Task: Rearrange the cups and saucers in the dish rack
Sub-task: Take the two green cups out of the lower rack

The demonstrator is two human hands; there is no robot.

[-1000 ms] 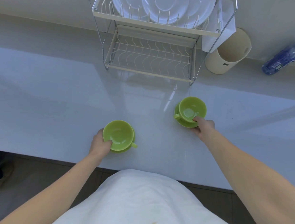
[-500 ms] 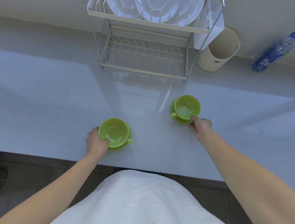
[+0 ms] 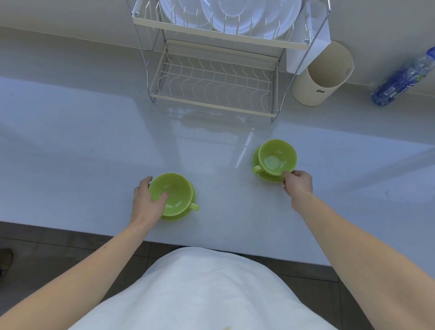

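Two green cups stand on green saucers on the white counter. My left hand grips the near left cup at its rim, thumb inside the bowl; its saucer shows beneath, handle pointing right. My right hand pinches the rim of the right cup, which sits on its own saucer with the handle pointing left. A two-tier wire dish rack stands behind them. Its upper tier holds three white saucers; the lower tier is bare.
A cream utensil holder stands just right of the rack. A blue water bottle lies at the far right by the wall. The counter's front edge runs near my body, with dark floor and a shoe below left.
My left hand has shifted up over the left cup's rim, thumb now inside the bowl. My right hand stays at the right cup's rim. Both cups remain on their saucers.
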